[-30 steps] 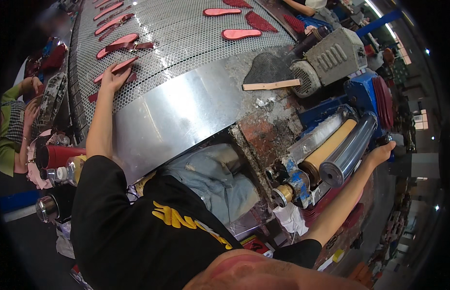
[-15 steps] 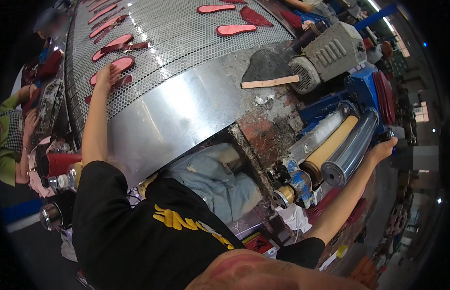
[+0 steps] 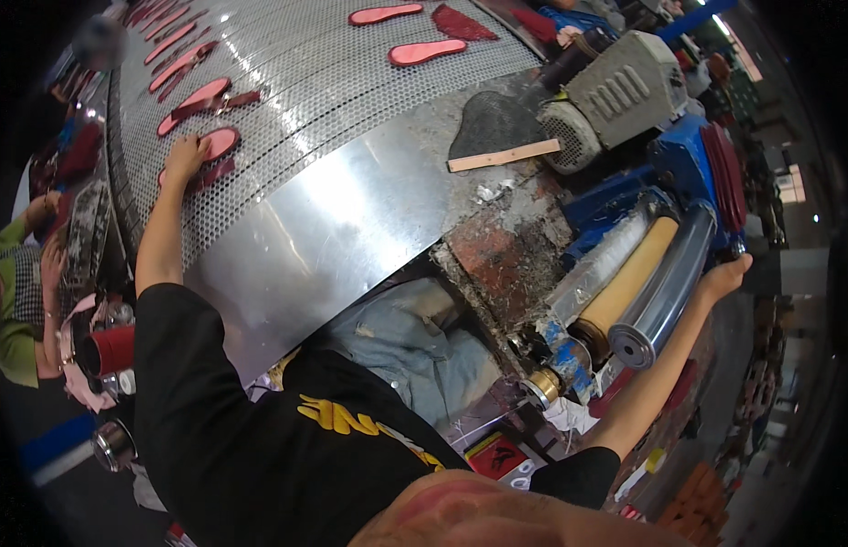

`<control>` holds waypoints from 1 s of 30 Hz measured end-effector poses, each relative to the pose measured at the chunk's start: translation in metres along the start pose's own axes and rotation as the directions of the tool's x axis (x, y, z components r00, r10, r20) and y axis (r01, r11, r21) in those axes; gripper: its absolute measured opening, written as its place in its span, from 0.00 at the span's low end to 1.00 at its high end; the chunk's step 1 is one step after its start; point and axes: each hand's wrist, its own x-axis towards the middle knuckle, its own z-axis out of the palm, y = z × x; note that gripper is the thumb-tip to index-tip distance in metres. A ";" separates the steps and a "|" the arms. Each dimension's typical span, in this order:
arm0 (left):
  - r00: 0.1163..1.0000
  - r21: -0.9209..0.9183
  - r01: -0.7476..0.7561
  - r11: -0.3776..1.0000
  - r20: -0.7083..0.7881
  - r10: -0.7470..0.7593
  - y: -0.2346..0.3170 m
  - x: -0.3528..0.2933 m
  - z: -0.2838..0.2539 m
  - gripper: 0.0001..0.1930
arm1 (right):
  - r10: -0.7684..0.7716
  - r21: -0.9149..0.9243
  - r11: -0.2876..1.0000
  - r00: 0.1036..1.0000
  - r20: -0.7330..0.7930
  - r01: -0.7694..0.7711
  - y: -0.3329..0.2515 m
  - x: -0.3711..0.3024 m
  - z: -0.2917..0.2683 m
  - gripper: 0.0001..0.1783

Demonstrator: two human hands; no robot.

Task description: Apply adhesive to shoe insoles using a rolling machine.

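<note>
At the left, on a metal mesh conveyor belt [image 3: 305, 87], lies a pink insole with a dark red rim [image 3: 222, 142]. My left hand [image 3: 183, 157] reaches over its middle, fingers bent down and closed on it; the fingertips are partly hidden. A dark red strap piece [image 3: 212, 175] lies beside it. Far to the right, my right hand [image 3: 729, 276] is beyond the chrome roller [image 3: 666, 292] of a blue machine [image 3: 684, 146]. Its fingers are closed by a small metal part at the machine's side; what they grip is not clear.
More pink insoles [image 3: 428, 52] and dark red pieces [image 3: 463, 24] lie on the belt. A smooth metal plate [image 3: 324, 210] fronts it. A yellow roller [image 3: 627, 278], a grey motor housing [image 3: 625, 91] and a dark mesh piece [image 3: 492, 128] stand rightward. Another person's hand [image 3: 52, 264] shows at far left.
The whole view has shifted slightly. My left hand is still on the same insole, and my right hand remains at the machine's side.
</note>
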 end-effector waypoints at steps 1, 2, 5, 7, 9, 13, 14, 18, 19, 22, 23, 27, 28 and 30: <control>1.000 0.014 -0.001 1.000 -0.006 0.001 -0.002 -0.006 -0.005 0.29 | 0.011 0.008 1.000 1.000 0.008 -0.011 -0.004 -0.004 0.005 0.40; 1.000 0.026 -0.005 1.000 -0.011 0.005 -0.005 -0.011 -0.007 0.28 | 0.022 0.013 1.000 1.000 0.014 -0.022 -0.008 -0.008 0.009 0.40; 0.999 -0.043 -0.005 0.999 -0.051 0.003 -0.020 -0.022 -0.011 0.27 | 0.016 0.020 1.000 0.999 0.047 -0.017 -0.016 -0.015 0.019 0.43; 0.991 -0.027 0.004 1.000 -0.132 -0.008 -0.016 -0.028 -0.011 0.26 | 0.011 0.023 1.000 0.999 0.046 -0.012 -0.016 -0.014 0.020 0.43; 0.936 -0.036 0.010 0.999 -0.352 -0.022 -0.001 -0.039 -0.010 0.23 | 0.008 0.022 1.000 0.999 0.038 -0.009 -0.013 -0.011 0.015 0.44; 0.922 -0.119 -0.024 0.993 -0.386 -0.024 0.010 -0.069 -0.003 0.22 | 0.042 0.055 0.998 0.998 0.037 -0.044 -0.008 -0.007 0.017 0.42; 0.920 -0.115 -0.013 0.993 -0.390 -0.033 0.006 -0.078 -0.001 0.22 | 0.052 0.085 0.995 0.998 0.046 -0.056 -0.007 -0.006 0.020 0.41; 0.956 -0.031 0.101 0.994 -0.273 -0.105 0.039 -0.124 0.008 0.23 | 0.070 0.115 0.990 0.995 0.075 -0.078 -0.002 -0.005 0.014 0.39; 0.956 -0.036 0.127 0.991 -0.262 -0.132 0.046 -0.131 0.008 0.23 | 0.066 0.139 0.987 0.994 0.092 -0.079 -0.002 -0.005 0.013 0.38; 0.959 0.021 0.139 0.990 -0.254 -0.130 0.064 -0.148 0.001 0.23 | 0.066 0.160 0.984 0.993 0.096 -0.081 -0.005 -0.009 0.015 0.37; 0.961 0.021 0.153 0.988 -0.234 -0.144 0.066 -0.151 -0.003 0.23 | 0.072 0.154 0.984 0.994 0.085 -0.084 -0.006 -0.013 0.017 0.36; 0.956 0.012 0.133 0.991 -0.267 -0.125 0.065 -0.150 -0.021 0.23 | 0.054 0.144 0.987 0.994 0.099 -0.067 -0.006 -0.014 0.023 0.35; 0.946 0.017 0.094 0.995 -0.314 -0.084 0.077 -0.145 -0.027 0.23 | 0.087 0.178 0.979 0.993 0.079 -0.099 -0.011 -0.016 0.022 0.36; 0.924 -0.017 -0.014 1.000 -0.383 0.006 0.102 -0.136 -0.042 0.20 | 0.010 0.100 0.995 0.999 0.039 -0.014 0.007 0.003 0.011 0.36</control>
